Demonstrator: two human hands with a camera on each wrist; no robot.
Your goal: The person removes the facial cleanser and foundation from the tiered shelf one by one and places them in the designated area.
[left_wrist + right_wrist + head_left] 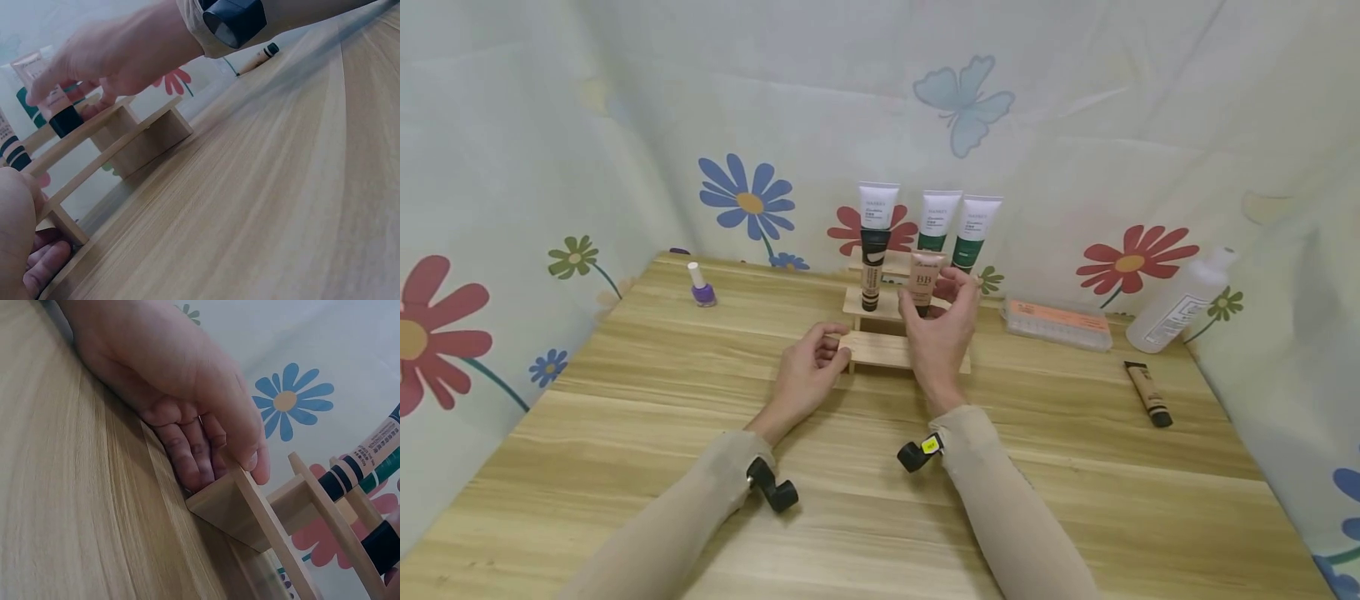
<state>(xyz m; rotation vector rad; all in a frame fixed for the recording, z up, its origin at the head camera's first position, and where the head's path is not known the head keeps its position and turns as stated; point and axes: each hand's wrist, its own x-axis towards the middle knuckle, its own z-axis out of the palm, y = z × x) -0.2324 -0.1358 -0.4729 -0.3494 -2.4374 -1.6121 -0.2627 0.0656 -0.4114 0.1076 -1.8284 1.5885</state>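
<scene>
One BB cream tube (925, 277) is standing cap-down at the middle tier of a wooden stepped rack (880, 350). The right hand (945, 329), reaching over the lowest tier, is pinching it between thumb and fingers. The left hand (808, 367) is gripping that tier's left end, fingers curled.

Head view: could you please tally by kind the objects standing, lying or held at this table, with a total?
Tubes: 6
Bottles: 2
Flat case: 1
Wooden stand: 1
Total: 10
</scene>
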